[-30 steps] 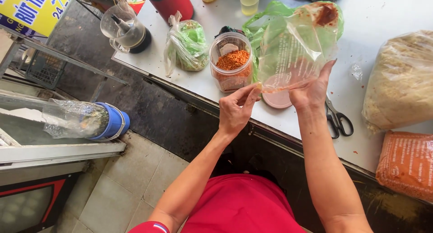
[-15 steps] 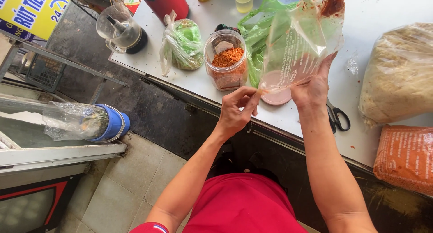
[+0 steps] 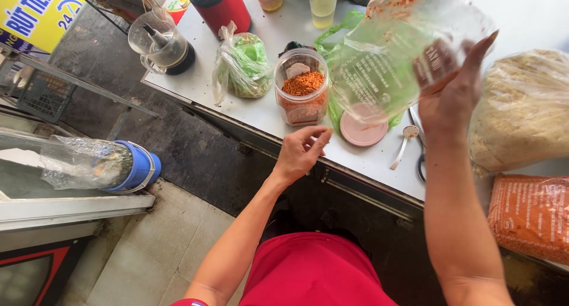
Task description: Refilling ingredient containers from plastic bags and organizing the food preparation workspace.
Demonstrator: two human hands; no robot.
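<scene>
Up in the right half of the head view, my right hand (image 3: 453, 98) grips a nearly empty clear plastic bag (image 3: 403, 51) by its side, lifted above the surface (image 3: 278, 33) — only reddish smears cling near its top. My left hand (image 3: 301, 154) hovers at the surface edge, fingers loosely curled and holding nothing, just below the clear jar (image 3: 302, 95). That jar sits open and looks mostly filled with orange-red powder, a small scoop lying on top. Its pink lid (image 3: 363, 131) rests on the surface just right of it, a white spoon (image 3: 403, 145) nearby. I'd judge the filling is about done — capping the jar looks undone.
</scene>
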